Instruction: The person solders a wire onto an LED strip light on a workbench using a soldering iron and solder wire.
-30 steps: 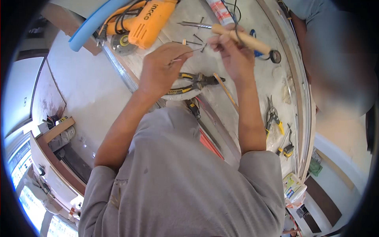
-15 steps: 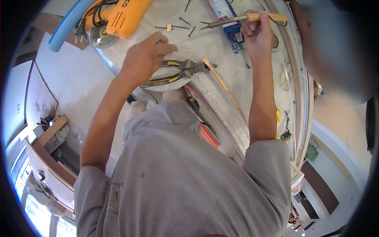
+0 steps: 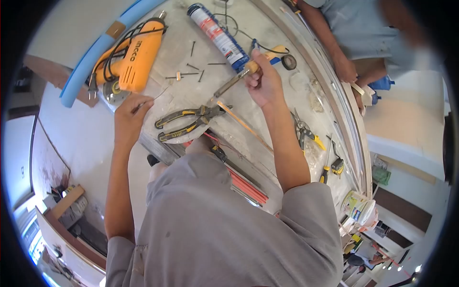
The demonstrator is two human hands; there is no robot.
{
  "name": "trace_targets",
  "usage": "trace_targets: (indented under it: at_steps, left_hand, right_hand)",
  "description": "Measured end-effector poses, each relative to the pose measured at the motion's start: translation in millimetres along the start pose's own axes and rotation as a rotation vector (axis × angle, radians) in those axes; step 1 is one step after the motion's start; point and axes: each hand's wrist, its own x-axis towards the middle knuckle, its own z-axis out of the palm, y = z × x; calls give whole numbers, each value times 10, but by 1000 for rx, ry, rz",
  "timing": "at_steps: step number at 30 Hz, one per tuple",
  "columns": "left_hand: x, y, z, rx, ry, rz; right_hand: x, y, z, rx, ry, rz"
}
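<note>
My right hand (image 3: 266,81) is closed around the wooden handle of a soldering iron (image 3: 234,82). Its metal shaft points down and left, with the tip close to the near end of a thin orange strip (image 3: 244,125); I cannot tell whether they touch. My left hand (image 3: 129,117), fingers pinched, holds a thin wire (image 3: 161,93) whose free end sticks out to the right. Between the hands lie black-and-yellow pliers (image 3: 191,122), their jaws beside the strip's end. A blue, white and red sealant tube (image 3: 217,37) lies just beyond the iron.
An orange heat gun (image 3: 141,62) and a blue foam tube (image 3: 76,79) lie at the upper left. Several screws (image 3: 184,73) are scattered mid-table. On the right are tin snips (image 3: 302,129), a tape measure (image 3: 337,166) and a bucket (image 3: 357,208). Another person's hands (image 3: 345,69) work opposite.
The soldering iron has swung from pointing left, higher up, to pointing down-left, its tip now near the strip's end. My left hand has moved left, away from the pliers. The view has shifted.
</note>
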Motion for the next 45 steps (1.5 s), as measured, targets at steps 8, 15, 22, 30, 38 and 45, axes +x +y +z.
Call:
trace_targets:
  at_steps: [8, 15, 22, 30, 38, 45]
  left_hand:
    - [-373, -49, -400, 9, 22, -81]
    - [-660, -173, -807, -109, 155, -62]
    - [-849, -242, -952, -154, 229, -72]
    - [-680, -30, -706, 22, 43, 93]
    - [64, 172, 187, 306, -269, 442]
    - [183, 132, 577, 415, -234, 450]
  right_hand:
    - [-204, -127, 115, -151, -91, -28]
    - [-361, -210, 583, -365, -131, -36]
    - [-237, -270, 733, -558, -84, -151]
    - [-115, -622, 282, -821, -20, -67]
    - [186, -521, -195, -528, -258, 23]
    - [450, -267, -445, -393, -389, -69]
